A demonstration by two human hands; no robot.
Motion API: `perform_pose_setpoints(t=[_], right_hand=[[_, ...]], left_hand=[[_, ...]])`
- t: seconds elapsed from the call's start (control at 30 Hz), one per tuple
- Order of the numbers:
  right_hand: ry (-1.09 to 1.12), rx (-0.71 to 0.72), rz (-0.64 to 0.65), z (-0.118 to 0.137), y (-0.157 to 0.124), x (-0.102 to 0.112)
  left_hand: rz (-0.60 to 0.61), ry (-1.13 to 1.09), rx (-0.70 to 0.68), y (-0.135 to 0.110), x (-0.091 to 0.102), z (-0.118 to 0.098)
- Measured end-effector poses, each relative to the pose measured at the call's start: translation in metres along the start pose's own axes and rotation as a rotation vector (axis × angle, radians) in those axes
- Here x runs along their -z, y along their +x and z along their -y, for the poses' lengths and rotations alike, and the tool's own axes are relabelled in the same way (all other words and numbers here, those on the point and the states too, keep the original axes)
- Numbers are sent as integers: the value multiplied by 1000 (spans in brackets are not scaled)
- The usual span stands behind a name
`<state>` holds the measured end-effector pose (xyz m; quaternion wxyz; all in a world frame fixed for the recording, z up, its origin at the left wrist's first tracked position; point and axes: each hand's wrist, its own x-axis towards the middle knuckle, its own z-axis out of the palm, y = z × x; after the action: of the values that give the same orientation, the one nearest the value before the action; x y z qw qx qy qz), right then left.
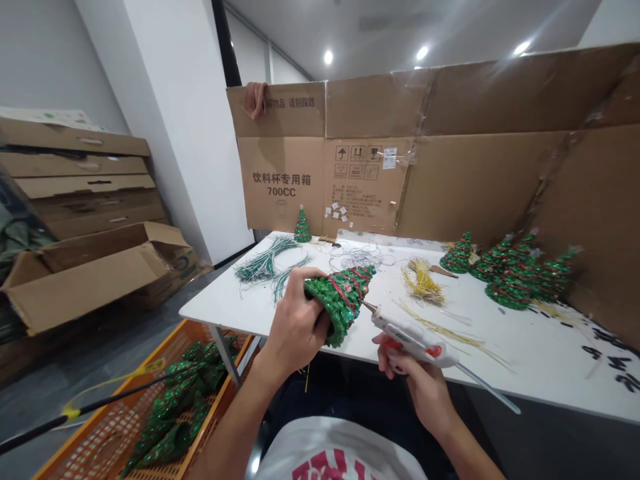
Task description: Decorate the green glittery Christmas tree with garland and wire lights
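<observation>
My left hand (296, 327) is closed around the base of a small green sequin Christmas tree (342, 297) wound with a red strand, tilted with its tip to the upper right. My right hand (417, 380) grips a white glue gun (413, 337) with an orange trigger. Its nozzle points up-left and sits right against the tree's side. Both hands hover at the near edge of the white table (530, 360).
Several finished green trees (510, 273) are clustered at the right, and one tree (302, 227) stands at the back. Green wire bundles (265, 263), yellow strands (425, 280) and a cardboard wall (450, 160) surround them. An orange crate (150, 413) of green cones sits on the floor at left.
</observation>
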<state>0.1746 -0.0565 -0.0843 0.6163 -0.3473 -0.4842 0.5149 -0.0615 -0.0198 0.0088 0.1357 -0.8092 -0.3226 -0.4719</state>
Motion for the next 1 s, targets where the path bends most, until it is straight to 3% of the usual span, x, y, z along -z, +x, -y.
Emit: perform_pose_setpoints(t=[0.3, 0.67, 1.0], right_hand=[[-29, 19, -15, 0, -1, 6], [-180, 41, 54, 8, 0, 12], [-442, 75, -91, 26, -10, 22]], left_hand=[[21, -65, -6, 1, 4, -3], [30, -146, -26, 0, 8, 1], [56, -48, -49, 0, 12, 3]])
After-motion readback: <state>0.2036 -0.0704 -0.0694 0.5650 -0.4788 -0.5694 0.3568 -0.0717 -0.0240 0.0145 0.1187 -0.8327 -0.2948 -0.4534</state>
